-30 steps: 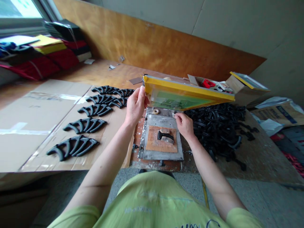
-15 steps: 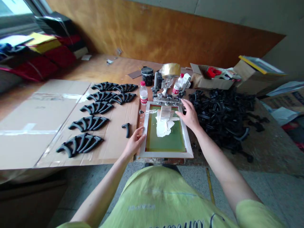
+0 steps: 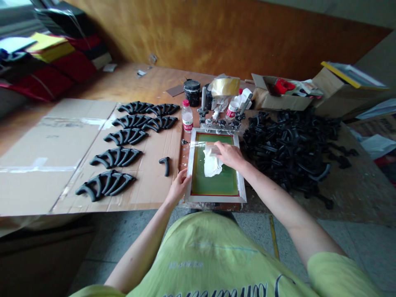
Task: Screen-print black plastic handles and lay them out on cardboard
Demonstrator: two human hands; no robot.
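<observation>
A silk-screen frame (image 3: 219, 199) with a green mesh lies before me at the table's edge. My left hand (image 3: 179, 185) grips its left rail with bent fingers. Over the mesh, my right hand (image 3: 229, 155) has its fingers closed on the top of a squeegee (image 3: 211, 147), which they partly cover. A crumpled white cloth (image 3: 213, 166) lies on the mesh just below the squeegee, close to the right fingertips. Metal clamps (image 3: 220, 124) stand at the frame's far end. One curved black handle (image 3: 166, 165) lies alone on the cardboard (image 3: 148, 185) to the left.
Rows of black handles (image 3: 107, 185) lie on the cardboard at left. A heap of black parts (image 3: 291, 148) covers the table at right. Behind the frame stand a water bottle (image 3: 187, 117), a black tub (image 3: 192, 93), a tape roll (image 3: 225, 86) and an open carton (image 3: 286, 101).
My right hand has moved left and down from the frame's far right corner onto the squeegee and closed on it. My left hand stays at the left rail.
</observation>
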